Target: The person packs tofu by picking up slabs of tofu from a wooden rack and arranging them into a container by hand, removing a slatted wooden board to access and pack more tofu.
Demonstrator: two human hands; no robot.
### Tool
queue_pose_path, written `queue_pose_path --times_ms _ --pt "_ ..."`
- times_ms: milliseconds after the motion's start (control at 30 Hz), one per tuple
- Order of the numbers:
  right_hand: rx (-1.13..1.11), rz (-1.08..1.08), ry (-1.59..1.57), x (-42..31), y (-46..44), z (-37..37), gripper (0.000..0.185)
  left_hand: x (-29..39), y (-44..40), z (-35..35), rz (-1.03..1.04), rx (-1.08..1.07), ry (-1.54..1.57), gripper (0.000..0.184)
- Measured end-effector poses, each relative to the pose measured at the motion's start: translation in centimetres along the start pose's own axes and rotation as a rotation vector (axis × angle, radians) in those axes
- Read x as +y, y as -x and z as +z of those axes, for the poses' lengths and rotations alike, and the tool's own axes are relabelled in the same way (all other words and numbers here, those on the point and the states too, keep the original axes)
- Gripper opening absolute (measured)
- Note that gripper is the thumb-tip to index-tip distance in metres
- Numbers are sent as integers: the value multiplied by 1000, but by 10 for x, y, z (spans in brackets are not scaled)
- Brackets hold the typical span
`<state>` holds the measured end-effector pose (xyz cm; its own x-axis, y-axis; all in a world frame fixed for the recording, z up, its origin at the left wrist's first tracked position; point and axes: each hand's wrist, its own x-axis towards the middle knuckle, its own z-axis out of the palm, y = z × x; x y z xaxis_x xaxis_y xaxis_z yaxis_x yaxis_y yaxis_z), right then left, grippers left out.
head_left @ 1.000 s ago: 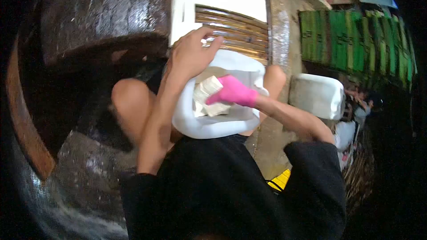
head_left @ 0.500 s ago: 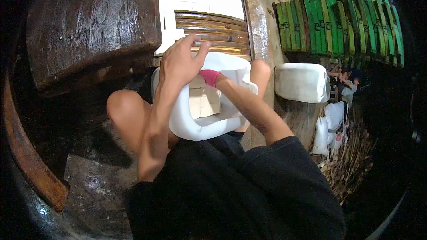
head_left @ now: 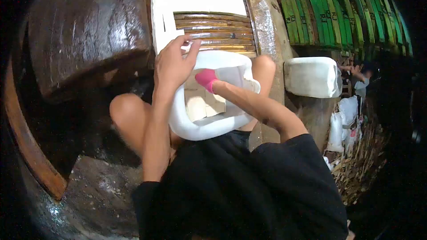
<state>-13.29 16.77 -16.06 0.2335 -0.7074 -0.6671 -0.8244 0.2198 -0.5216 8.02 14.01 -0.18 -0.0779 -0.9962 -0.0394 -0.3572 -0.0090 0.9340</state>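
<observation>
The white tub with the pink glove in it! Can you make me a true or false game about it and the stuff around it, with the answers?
1. The right hand wears a pink glove. True.
2. The left hand wears one too. False: it is bare.
3. Pale blocks lie inside the white tub. True.
4. The right hand is outside the white tub. False: it reaches inside.
5. Bright red slats stand at the upper right. False: those are green slats.

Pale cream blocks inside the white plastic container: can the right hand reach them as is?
Likely yes: the pink-gloved right hand is inside the open white plastic container, with pale cream blocks exposed near it.
</observation>
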Motion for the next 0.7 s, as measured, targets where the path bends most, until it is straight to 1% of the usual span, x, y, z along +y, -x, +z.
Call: queue_pose_path --times_ms 100,133,233,400,500,567,633,700 --pt "8 -8 47 -1 2 1 34 8 2 -2 -48 26 60 40" --pt "11 -12 69 -2 3 3 34 3 1 1 -2 65 54 38" --pt "16 -26 121 -7 7 7 34 11 4 -2 -73 81 22 37" --pt "31 1 229 -13 6 4 35 18 3 2 -43 121 -38 37" --pt "26 4 289 -15 1 -8 36 26 7 2 -36 132 -153 38" --pt "0 -7 346 -21 0 -11 37 14 7 4 -29 121 -94 38" --pt "-51 -22 426 -38 14 -12 37 5 6 4 -29 112 -50 36" --pt "-129 -14 524 -79 50 -27 38 5 12 2 -38 109 -14 35"
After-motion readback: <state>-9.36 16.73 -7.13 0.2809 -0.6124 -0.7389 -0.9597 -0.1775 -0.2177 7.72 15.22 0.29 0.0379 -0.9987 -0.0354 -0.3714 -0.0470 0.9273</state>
